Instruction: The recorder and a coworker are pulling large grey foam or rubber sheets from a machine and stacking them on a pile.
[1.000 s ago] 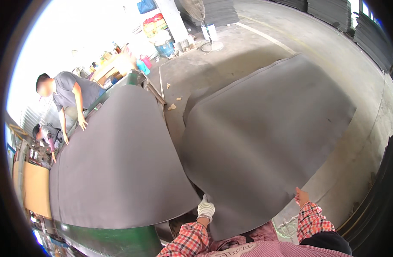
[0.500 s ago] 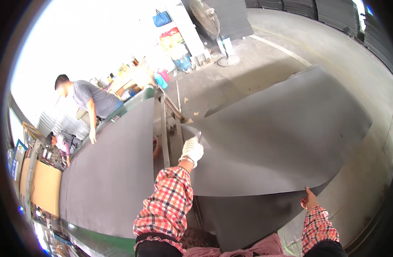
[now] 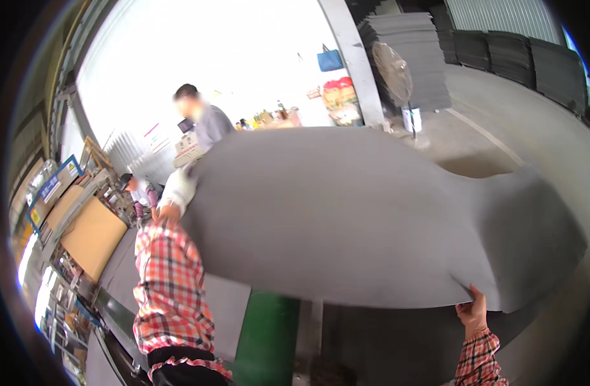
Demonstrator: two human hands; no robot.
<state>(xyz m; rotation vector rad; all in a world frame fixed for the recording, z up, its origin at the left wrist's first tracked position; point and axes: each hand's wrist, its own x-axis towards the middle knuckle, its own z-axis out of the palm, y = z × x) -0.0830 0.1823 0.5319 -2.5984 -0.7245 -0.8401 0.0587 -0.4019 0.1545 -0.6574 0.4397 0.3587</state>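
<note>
A large, thin, flexible grey sheet spreads across the middle in front of me, raised and bowed along its far side. My left hand, in a white glove, grips its left end at arm's length; the fingertips are partly hidden and slightly blurred. At the near edge on the right, my bare right hand pinches the same sheet between thumb and fingers, and a small crease runs from there. Below the raised sheet lies a darker sheet. Another grey sheet rests on a green belt.
Beyond the sheet's left end stands a person in grey; a second person bends farther left, near a tan roll-like panel. A standing fan and stacked dark sheets are at the back right.
My left hand has swung left and away from me, lifting the sheet's left end over the belt. My right hand keeps hold of the near edge. The view has turned leftward and up.
</note>
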